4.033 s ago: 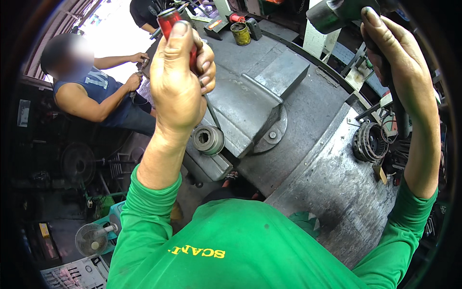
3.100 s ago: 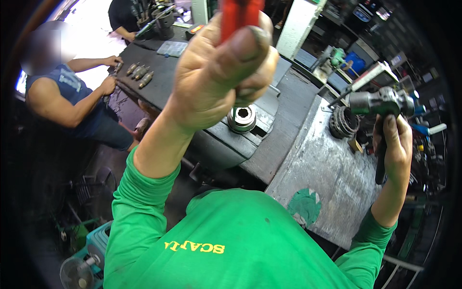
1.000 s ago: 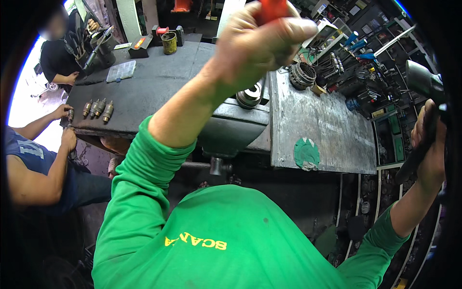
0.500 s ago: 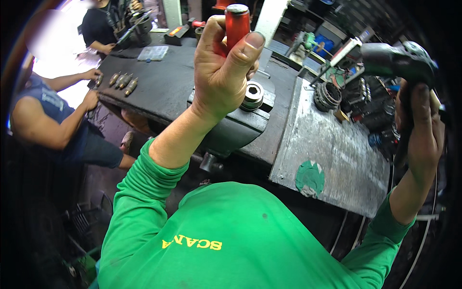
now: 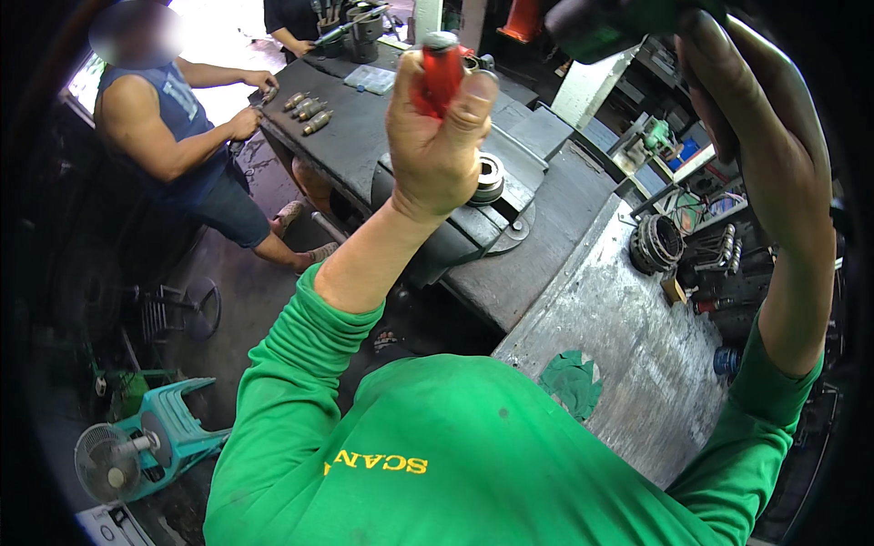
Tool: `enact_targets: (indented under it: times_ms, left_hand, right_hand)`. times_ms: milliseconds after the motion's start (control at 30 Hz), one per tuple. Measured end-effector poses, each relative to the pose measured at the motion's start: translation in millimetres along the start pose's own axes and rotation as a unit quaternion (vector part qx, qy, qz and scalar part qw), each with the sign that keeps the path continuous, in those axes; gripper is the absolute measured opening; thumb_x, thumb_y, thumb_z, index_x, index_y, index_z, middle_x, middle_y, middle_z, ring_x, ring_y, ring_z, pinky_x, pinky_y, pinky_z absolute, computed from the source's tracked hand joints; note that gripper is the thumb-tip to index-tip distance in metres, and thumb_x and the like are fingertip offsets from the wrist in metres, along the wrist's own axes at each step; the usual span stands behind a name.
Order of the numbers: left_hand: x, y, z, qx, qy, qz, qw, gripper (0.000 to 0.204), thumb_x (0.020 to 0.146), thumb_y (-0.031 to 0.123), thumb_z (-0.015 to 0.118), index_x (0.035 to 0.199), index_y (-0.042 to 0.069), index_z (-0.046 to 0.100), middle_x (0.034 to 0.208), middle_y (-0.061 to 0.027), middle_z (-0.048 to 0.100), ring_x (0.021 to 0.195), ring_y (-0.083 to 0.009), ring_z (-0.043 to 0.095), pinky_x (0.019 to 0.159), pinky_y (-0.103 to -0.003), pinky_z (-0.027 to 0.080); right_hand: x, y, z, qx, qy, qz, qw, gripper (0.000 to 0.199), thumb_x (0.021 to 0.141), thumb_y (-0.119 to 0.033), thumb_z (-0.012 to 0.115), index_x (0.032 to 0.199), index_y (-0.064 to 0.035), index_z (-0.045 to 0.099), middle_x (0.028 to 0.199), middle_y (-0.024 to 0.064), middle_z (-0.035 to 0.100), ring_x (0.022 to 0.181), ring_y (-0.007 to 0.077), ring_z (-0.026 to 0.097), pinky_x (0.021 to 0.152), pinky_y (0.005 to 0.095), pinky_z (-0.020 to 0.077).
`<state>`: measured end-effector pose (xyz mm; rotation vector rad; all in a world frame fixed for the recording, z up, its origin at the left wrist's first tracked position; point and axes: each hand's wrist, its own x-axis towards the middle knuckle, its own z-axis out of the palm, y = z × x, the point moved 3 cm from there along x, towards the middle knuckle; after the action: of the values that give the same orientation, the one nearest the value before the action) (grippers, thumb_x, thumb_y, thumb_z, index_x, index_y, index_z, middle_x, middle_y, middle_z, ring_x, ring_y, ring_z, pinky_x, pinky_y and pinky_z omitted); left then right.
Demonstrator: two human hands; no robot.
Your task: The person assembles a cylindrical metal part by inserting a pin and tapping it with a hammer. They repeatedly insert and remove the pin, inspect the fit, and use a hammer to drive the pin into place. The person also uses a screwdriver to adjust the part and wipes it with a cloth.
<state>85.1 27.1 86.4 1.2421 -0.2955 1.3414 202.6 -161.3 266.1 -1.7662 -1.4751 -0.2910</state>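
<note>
My left hand (image 5: 435, 168) is closed round the red handle (image 5: 443, 65) of an upright tool with a metal cap on its top end. Its lower part is hidden behind my hand. Just beyond my wrist, a thick round metal part (image 5: 490, 175) with a hole in its middle sits on the jaws of a bench vise (image 5: 446, 247). Up at the top right, my right hand (image 5: 760, 114) grips a hammer. The dark hammer head (image 5: 605, 25) is blurred and partly cut off by the upper edge, raised to the right of the red handle.
A co-worker in a blue sleeveless top (image 5: 173, 118) holds a small metal part at the dark bench (image 5: 350, 136). Several metal cylinders (image 5: 308, 111) lie there. On the metal-topped table (image 5: 637, 364) are a green cloth (image 5: 572, 382) and a toothed ring (image 5: 657, 244). A fan (image 5: 109, 462) stands low left.
My right hand has swung the hammer up and leftward, nearer the red handle. My left hand keeps its hold. The whole view has turned, with bench and co-worker shifted right.
</note>
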Motion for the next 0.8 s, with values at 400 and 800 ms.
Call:
enact_targets:
  times_ms: [400,800]
  left_hand:
    - [-2.2,-4.0,7.6,0.088,-0.059,-0.029,0.994,0.027,0.103,0.024,0.073,0.103,0.008,0.051,0.086,0.0016,0.047,0.074,-0.0090,0.043,0.068,-0.026,0.040]
    - [-1.6,0.8,6.8,0.105,-0.031,-0.004,0.994,0.021,0.098,0.003,0.071,0.100,0.008,0.050,0.080,0.0056,0.049,0.069,-0.0051,0.046,0.064,-0.026,0.043]
  right_hand:
    - [23.3,-55.7,38.0,-0.078,-0.140,-0.025,0.987,0.052,0.109,-0.051,0.056,0.109,-0.0010,0.069,0.080,0.0001,0.061,0.068,0.0052,0.053,0.059,0.0244,0.0396]
    - [24.6,-67.3,4.8,-0.099,-0.144,-0.037,0.984,0.054,0.109,-0.054,0.054,0.112,-0.0025,0.071,0.083,0.0029,0.064,0.072,0.0090,0.057,0.062,0.0274,0.0429]
